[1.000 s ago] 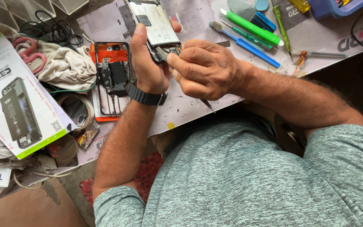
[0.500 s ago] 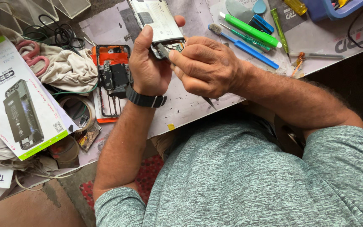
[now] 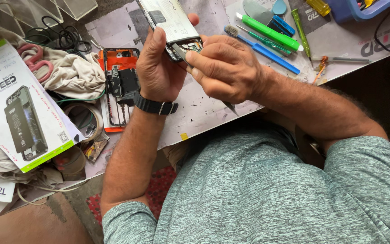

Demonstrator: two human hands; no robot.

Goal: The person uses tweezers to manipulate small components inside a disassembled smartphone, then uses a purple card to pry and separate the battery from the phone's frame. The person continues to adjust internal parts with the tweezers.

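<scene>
Item: opened phone [image 3: 170,20], silver-backed, upper centre of the frame, raised above the surface [image 3: 204,113]. Lower end uncovered, showing small internal parts.

Left hand [image 3: 159,68]: closed around the phone's lower end, thumb along its left edge, one fingertip showing past its right edge. Black wristwatch [image 3: 152,105] on the wrist.

Right hand [image 3: 224,68]: fingers curled shut on a slim metal tool [image 3: 183,55], its upper tip at the phone's exposed lower end. A dark pointed end shows below the hand; whether it belongs to the same tool cannot be told.

On the surface, upper right of the frame: green-handled tool [image 3: 271,34], blue brush [image 3: 267,50], thin teal-handled tool [image 3: 267,41] between them, small blue block [image 3: 281,25], green screwdriver [image 3: 301,29], yellow-handled tool [image 3: 318,7], grey and blue picks [image 3: 265,8], blue tray [image 3: 353,10] at the top edge.

Left of the left hand: orange tray [image 3: 119,58] with a black phone part [image 3: 125,83] lying in it.

Left of the frame: crumpled cloth [image 3: 75,74] with pink-handled scissors [image 3: 34,61] just beside it, black cable coil [image 3: 64,36], white and green printed box [image 3: 16,106] picturing a dark phone, roll of tape [image 3: 96,118] near the tray's lower end.

Foreground: person's grey-green shirt [image 3: 271,194].
</scene>
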